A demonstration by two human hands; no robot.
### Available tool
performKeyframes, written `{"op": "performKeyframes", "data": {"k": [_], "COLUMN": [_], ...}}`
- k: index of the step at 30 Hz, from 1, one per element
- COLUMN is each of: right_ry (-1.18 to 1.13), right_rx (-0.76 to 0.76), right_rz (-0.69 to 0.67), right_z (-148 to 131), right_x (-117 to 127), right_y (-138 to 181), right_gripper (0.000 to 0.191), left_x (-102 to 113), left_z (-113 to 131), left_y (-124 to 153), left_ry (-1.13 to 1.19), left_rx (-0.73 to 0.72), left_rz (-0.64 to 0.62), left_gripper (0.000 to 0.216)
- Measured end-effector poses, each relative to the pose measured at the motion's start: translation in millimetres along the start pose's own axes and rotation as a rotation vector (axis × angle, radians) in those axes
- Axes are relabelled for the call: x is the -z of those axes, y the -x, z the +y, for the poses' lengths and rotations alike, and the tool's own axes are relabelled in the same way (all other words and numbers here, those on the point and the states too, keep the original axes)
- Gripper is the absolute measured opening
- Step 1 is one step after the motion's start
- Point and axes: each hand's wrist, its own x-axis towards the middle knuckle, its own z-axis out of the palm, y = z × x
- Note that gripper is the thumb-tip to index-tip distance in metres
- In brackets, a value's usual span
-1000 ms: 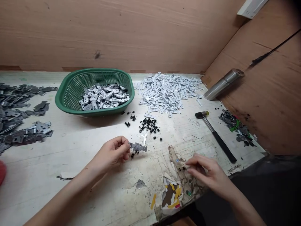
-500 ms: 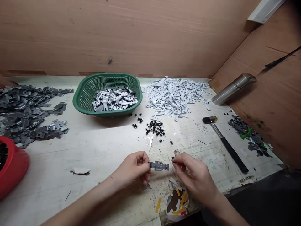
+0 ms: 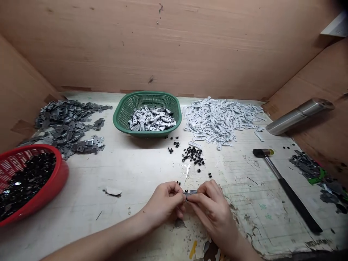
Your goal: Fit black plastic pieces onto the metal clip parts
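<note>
My left hand (image 3: 170, 199) pinches one end of a small grey metal part (image 3: 193, 191) between thumb and fingers. At that end a small black piece with a thin wire (image 3: 186, 191) shows between my fingertips. My right hand (image 3: 213, 204) is closed at the same spot, its fingertips on the black piece and covering much of the metal part. How far the black piece sits in the part is hidden. More loose black pieces (image 3: 193, 156) lie in a small heap just beyond my hands.
A green basket (image 3: 146, 134) holds white-and-grey pieces. White strips (image 3: 217, 119) are heaped beside it. Grey metal parts (image 3: 67, 123) lie at the left, behind a red basket (image 3: 63, 177) of black parts. A hammer (image 3: 296, 203) and a metal cylinder (image 3: 299, 114) are at the right.
My right hand has moved left to meet my left hand, bringing the black piece to the metal part. The view has turned left, showing more of the red basket.
</note>
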Motion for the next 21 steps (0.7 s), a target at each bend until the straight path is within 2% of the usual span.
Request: {"op": "performKeyframes", "data": {"k": [8, 12, 16, 19, 21], "right_ry": [0.110, 0.039, -0.063, 0.002, 0.074], "right_rx": [0.130, 0.064, 0.026, -0.003, 0.023], "right_rz": [0.072, -0.018, -0.046, -0.017, -0.085], "right_z": [-7, -9, 0, 14, 21], "right_x": [-7, -6, 11, 23, 21], "right_y": [-5, -5, -10, -18, -25], "right_gripper": [0.016, 0.015, 0.014, 0.014, 0.013], "left_x": [6, 9, 10, 18, 26], "left_z": [-7, -4, 1, 11, 18], "left_y": [5, 6, 9, 11, 9], "left_ry": [-0.001, -0.008, 0.001, 0.021, 0.037], "left_rx": [-0.015, -0.004, 0.002, -0.032, -0.094], "left_rz": [0.014, 0.006, 0.015, 0.043, 0.094], "left_gripper": [0.014, 0.014, 0.015, 0.014, 0.013]}}
